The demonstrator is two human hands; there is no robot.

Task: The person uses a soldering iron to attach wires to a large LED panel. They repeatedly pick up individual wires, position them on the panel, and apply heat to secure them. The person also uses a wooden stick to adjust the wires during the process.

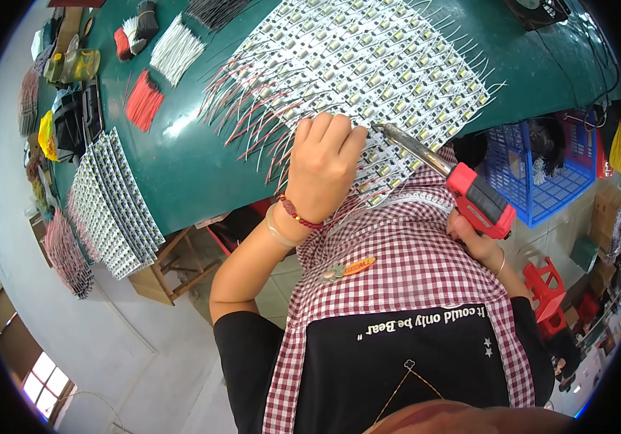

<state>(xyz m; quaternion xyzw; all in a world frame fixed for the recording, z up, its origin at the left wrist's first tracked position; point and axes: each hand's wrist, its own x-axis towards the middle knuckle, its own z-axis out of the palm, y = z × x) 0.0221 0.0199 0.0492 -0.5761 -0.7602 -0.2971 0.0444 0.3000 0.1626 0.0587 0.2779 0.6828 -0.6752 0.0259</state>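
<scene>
A large white sheet of small circuit boards [368,61] lies on the green table, with rows of yellowish components and red, black and white wires sticking out along its sides. Over its near part, my left hand [328,159] is closed, fingertips bent down at the boards; whatever they pinch is hidden beneath them. My right hand [475,242] grips a red and black soldering iron [480,200] from below. The iron's metal shaft points up and left, and its tip is at the boards just right of my left fingers.
On the green table [187,163] are piles of red wires [145,101] and white wires [178,49]. Stacked, wired board sheets [118,206] overhang its left edge. A blue plastic crate [527,177] stands below at right, near a red stool [544,293].
</scene>
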